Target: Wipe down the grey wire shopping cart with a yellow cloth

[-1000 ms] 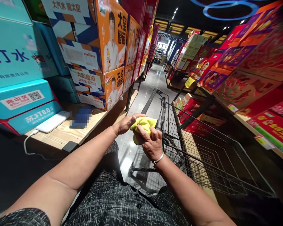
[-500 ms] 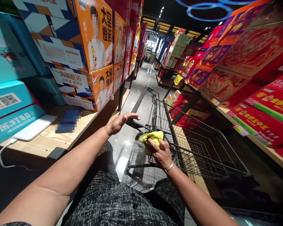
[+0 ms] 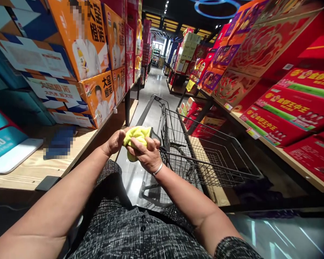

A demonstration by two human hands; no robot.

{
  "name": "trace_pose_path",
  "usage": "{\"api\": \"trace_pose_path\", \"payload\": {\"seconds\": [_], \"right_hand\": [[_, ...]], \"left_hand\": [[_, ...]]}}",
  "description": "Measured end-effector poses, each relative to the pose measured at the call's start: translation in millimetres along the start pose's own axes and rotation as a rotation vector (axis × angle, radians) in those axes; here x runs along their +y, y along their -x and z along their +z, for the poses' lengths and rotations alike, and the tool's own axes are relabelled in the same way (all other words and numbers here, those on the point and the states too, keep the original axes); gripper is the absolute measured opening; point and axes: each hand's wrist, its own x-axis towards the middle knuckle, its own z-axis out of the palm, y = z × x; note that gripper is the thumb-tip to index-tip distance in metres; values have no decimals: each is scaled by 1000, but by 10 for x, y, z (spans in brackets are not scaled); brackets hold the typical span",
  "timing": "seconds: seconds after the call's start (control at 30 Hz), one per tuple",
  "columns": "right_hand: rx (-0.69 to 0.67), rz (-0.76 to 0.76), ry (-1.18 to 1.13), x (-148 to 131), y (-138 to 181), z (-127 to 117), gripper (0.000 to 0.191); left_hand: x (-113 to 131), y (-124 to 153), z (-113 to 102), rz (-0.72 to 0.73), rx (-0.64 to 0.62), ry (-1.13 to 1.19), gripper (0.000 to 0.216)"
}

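My right hand [image 3: 148, 153] is closed on a bunched yellow cloth [image 3: 136, 136] with a dark edge. The cloth lies over the near end of the black handle [image 3: 145, 111] of a shopping cart [image 3: 205, 144], hiding that part. Against the cloth's left side is my left hand [image 3: 115, 142], its thumb side showing. The left fingers are hidden behind the cloth, so their grip does not show. A light bracelet [image 3: 158, 169] circles my right wrist.
The wire cart stands in a narrow aisle. On the left, a wooden shelf [image 3: 83, 138] bears orange drink cartons [image 3: 97, 93], a white power bank or phone [image 3: 16, 156] and a blurred blue item [image 3: 59, 142]. Red gift boxes [image 3: 283, 104] fill the right shelf.
The right hand and cloth have shifted left along the cart to meet the left hand. The left hand, flat and outstretched before, now has its fingers behind the cloth. The view has turned slightly right.
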Motion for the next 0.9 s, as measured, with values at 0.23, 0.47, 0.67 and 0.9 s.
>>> {"api": "trace_pose_path", "payload": {"seconds": [0.23,0.47,0.67,0.9], "right_hand": [[-74,-72,-66,311,1023,-102,18],[-168,48,43,400,1508,-397,18],[157,139,39,279,668,-304,21],[-2,149,-10,567,919,-170,20]], "left_hand": [[119,-38,-34,197,-58,-588,55],[339,-185,211,221,-92,-1036,47],[492,-348,618,228,-127,-1088,54],[312,-270,597,184,-211,-1129,83]]}}
